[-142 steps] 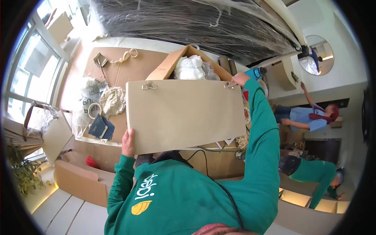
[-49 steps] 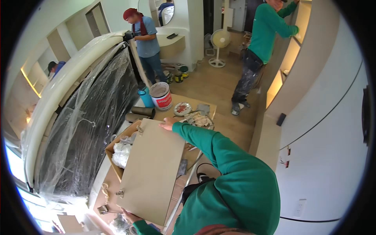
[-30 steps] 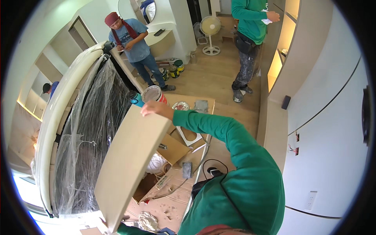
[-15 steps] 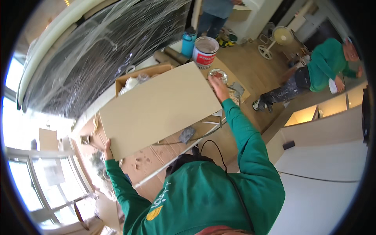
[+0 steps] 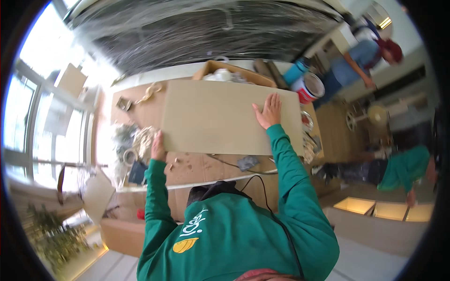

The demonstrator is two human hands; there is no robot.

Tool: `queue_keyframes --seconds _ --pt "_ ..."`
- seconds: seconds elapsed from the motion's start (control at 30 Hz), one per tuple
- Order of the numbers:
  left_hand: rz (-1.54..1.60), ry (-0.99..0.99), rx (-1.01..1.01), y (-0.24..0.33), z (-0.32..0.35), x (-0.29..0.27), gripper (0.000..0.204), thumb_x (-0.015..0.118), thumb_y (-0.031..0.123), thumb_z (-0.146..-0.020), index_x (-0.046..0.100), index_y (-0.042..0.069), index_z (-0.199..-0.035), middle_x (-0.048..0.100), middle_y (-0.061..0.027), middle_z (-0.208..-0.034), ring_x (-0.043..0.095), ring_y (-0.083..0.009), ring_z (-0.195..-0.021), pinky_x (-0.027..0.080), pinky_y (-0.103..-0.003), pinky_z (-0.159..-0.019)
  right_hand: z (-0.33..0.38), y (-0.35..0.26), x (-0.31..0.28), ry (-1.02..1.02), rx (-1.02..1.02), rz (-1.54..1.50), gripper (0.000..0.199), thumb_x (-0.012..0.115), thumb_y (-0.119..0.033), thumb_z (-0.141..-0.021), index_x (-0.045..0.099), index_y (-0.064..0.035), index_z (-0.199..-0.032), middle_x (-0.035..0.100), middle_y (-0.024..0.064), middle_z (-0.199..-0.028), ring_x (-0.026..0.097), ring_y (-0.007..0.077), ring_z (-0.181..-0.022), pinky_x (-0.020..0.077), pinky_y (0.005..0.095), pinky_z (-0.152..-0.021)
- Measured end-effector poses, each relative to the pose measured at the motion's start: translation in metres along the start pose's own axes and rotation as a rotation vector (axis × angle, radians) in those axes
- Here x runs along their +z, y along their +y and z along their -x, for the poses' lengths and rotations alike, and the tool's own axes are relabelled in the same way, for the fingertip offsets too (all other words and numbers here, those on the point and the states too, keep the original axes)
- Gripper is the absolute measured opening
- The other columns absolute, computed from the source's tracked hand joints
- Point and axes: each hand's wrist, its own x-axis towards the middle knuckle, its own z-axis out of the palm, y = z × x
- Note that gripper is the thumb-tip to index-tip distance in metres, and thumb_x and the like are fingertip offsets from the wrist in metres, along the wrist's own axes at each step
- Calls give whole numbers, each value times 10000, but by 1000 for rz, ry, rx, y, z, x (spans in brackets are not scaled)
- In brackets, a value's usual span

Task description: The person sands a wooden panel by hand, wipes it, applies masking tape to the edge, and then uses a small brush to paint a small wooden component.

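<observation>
Left hand point(image 5: 157, 146) grips the board point(image 5: 229, 117) edge; right hand point(image 5: 268, 111) lies flat, open on top. Board could slide into the box point(image 5: 234, 75) or bucket point(image 5: 308, 87).

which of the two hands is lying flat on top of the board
The right hand: its palm is spread flat on the beige board's top face. The left hand instead grips the board's left edge.

So the big panel point(image 5: 220, 117) lies on the worktable point(image 5: 197, 166), left hand point(image 5: 157, 146) at its left edge, right hand point(image 5: 268, 111) flat on top. A cardboard box point(image 5: 234, 74) sits behind it, bucket point(image 5: 310, 87) off right.
</observation>
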Motion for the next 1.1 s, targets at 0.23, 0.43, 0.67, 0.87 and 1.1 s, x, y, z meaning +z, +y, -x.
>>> queue_keyframes --seconds 0.23,0.43,0.67,0.87,1.1 --pt "717 128 -358 117 -30 -33 473 450 429 -1075 618 2 -965 510 58 -815 434 -52 -766 387 -237 -662 -49 -283 76 -135 -419 -214 944 554 -555 -920 254 126 -1502 183 306 -1608 123 398 -1526 93 495 -1247" --pt "765 60 -402 112 -26 -29 431 509 383 -1057 630 -16 -1166 634 -15 -966 567 -116 -882 467 -264 -783 -77 -325 87 -186 -638 -309 897 488 -554 -958 245 101 -1519 205 274 -1615 151 364 -1527 103 458 -1252" --pt "1190 79 -618 122 -30 -35 428 492 415 -1065 647 18 -1026 568 55 -839 484 -49 -742 414 -237 -654 -82 -96 30 -138 -270 -103 896 563 -533 -939 256 69 -1527 292 285 -1578 234 398 -1497 158 521 -1226" --pt "1272 101 -763 118 -36 -30 324 573 388 -1030 654 75 -1064 637 23 -925 592 -86 -828 495 -263 -716 -47 149 -2 14 163 59 897 485 -600 -953 262 42 -1539 291 279 -1583 240 408 -1490 188 538 -1208" --pt "-261 -140 -204 138 -79 -64 614 449 385 -1047 370 -21 -1501 340 -284 -1551 340 -389 -1449 319 -463 -1156 55 195 -61 -137 467 -651 738 444 -563 -1007 517 83 -1356 610 246 -1319 543 386 -1280 442 411 -1041"
